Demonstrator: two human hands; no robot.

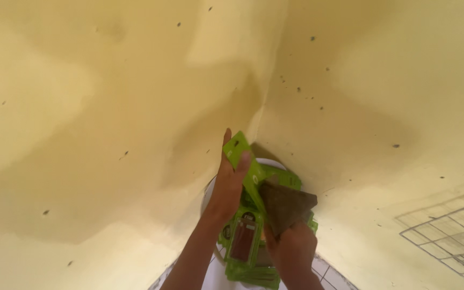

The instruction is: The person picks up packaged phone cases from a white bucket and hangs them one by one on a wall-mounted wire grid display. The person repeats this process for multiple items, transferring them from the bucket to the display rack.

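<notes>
Green packet (241,156) in left hand (227,185); right hand (292,249) grips brown cloth (285,204).

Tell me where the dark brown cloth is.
Head view, lower centre: the dark brown cloth is in the right hand, over the green packets, beside the left hand.

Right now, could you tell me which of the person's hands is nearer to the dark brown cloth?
Right. The right hand grips the dark brown cloth from below, while the left hand is off to the cloth's left, holding up a green packet.
</notes>
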